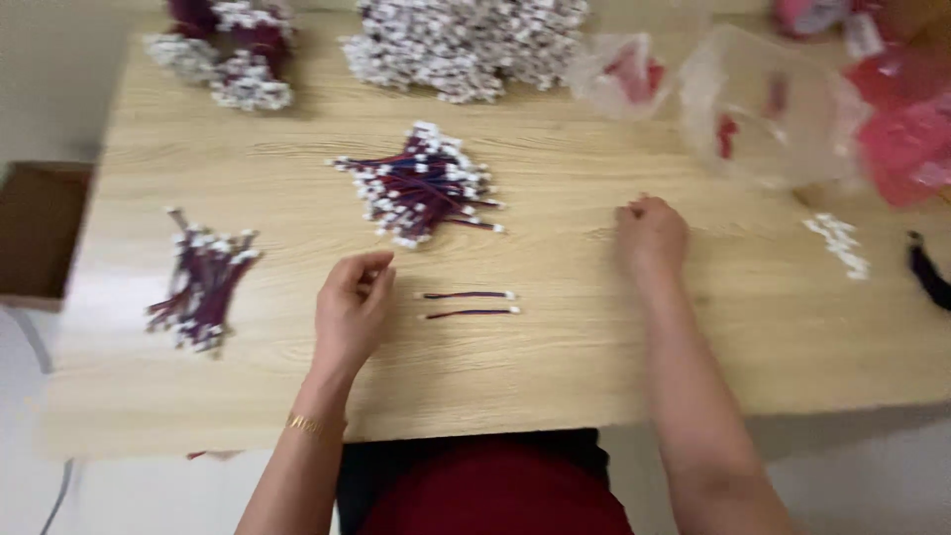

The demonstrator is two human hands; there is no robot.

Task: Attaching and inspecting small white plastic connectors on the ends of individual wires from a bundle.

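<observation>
Two short red-and-blue wire leads (468,303) with white plug ends lie side by side on the wooden table (555,376) in front of me. My left hand (353,307) rests just left of them, fingers curled loosely, nothing in it that I can see. My right hand (651,234) lies knuckles-up on the table to the right, fingers curled under; whether it holds anything is hidden. Behind the two leads lies a loose heap of the same leads (421,186). A tidier bundle of leads (202,281) sits at the left.
A large pile of white connectors (466,45) and another heap of leads (230,52) lie at the back. Clear plastic bags (763,104) and red bags (906,124) crowd the right rear. A few white connectors (840,244) lie at right. A brown box (40,233) sits off the left edge.
</observation>
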